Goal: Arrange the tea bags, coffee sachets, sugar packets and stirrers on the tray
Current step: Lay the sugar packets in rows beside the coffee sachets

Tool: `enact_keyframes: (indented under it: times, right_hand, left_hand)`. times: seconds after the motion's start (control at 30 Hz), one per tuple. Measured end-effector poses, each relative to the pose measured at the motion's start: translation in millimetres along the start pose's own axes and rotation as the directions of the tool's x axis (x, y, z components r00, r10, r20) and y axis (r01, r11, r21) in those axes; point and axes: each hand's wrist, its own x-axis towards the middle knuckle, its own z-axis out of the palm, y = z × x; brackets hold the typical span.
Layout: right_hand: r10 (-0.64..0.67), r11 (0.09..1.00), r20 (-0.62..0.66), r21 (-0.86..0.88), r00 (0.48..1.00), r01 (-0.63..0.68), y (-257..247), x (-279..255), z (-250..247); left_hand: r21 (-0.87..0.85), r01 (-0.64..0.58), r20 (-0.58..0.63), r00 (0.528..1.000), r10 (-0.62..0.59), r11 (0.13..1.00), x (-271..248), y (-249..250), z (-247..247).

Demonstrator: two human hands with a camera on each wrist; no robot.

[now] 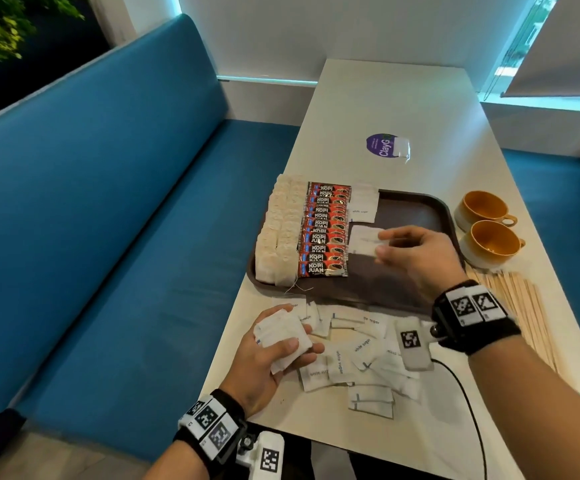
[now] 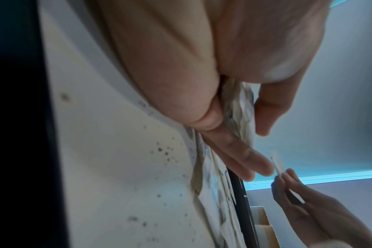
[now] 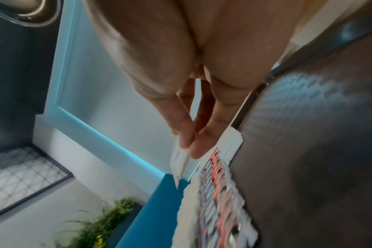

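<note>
Your right hand [image 1: 416,258] hovers over the dark brown rectangular plastic tray [image 1: 416,209], thumb and fingers pinching one white paper sugar packet [image 1: 366,242] above the tray's middle; the right wrist view shows that packet [image 3: 181,161] edge-on between thumb and fingertip, clear of the tray floor. Your left hand [image 1: 274,355] rests at the table edge just in front of the tray's near left corner, fingers curled round a small stack of white sugar packets [image 1: 283,337], thumb on top. On the tray, a row of pale paper tea bags [image 1: 278,230] lies along the left rim, a row of overlapping red-and-black coffee sachets [image 1: 326,230] lies just right of them, and a couple of white sugar packets already placed [image 1: 364,202] sit beside the sachets near the far rim. The loose heap of white sugar packets [image 1: 354,358] is spread on the pale table [image 1: 385,98] in front of the tray's near rim. The flat wooden stirrers [image 1: 520,306] lie in a bundle on the table off the tray's near right corner. Two ochre ceramic cups [image 1: 489,230] stand just right of the tray's right rim, and a round purple sticker [image 1: 382,144] sits on the table beyond the tray's far rim.
</note>
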Motion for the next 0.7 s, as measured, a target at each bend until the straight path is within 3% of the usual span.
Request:
enact_keyframes:
  times: [0.3, 0.5, 0.7]
  right_hand:
    - [0.148, 0.977, -0.046, -0.146, 0.988, -0.153, 12, 120, -11]
    - [0.151, 0.932, -0.029, -0.329, 0.988, -0.152, 17, 142, -1]
    - [0.110, 0.844, -0.113, -0.514, 0.988, -0.153, 27, 157, 3]
  left_hand:
    - [-0.009, 0.043, -0.008, 0.999, -0.043, 0.999, 0, 1, 1]
    - [-0.025, 0.042, -0.009, 0.999, -0.042, 0.999, 0, 2, 0]
    - [-0.008, 0.047, -0.014, 0.999, -0.047, 0.999, 0, 2, 1]
